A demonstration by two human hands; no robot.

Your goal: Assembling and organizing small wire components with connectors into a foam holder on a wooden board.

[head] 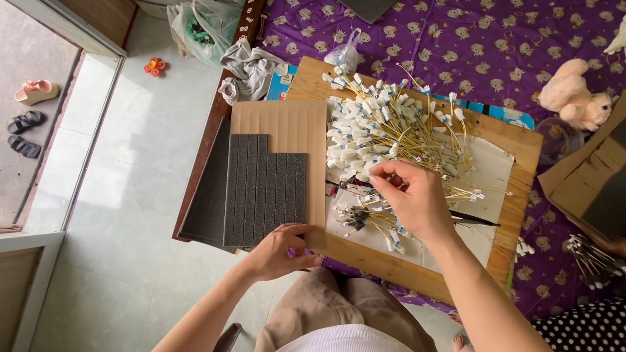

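Note:
My left hand (282, 251) grips the near edge of a brown cardboard sheet (287, 127), thumb on top, next to dark grey foam strips (264, 189) stuck in rows on it. My right hand (412, 199) is over a wooden board (515, 195), fingers pinched on a thin yellow wire with a white connector taken from a big pile of such wires (385, 127). A smaller bunch with black ends (355, 218) lies just left of that hand.
A dark foam sheet (205, 195) lies under the cardboard. The board rests on a purple patterned bedspread (456, 39). A plush toy (574, 94), a cardboard box (587, 179), grey cloth (248, 68) and plastic bags (205, 26) lie around. Tiled floor (130, 195) is at left.

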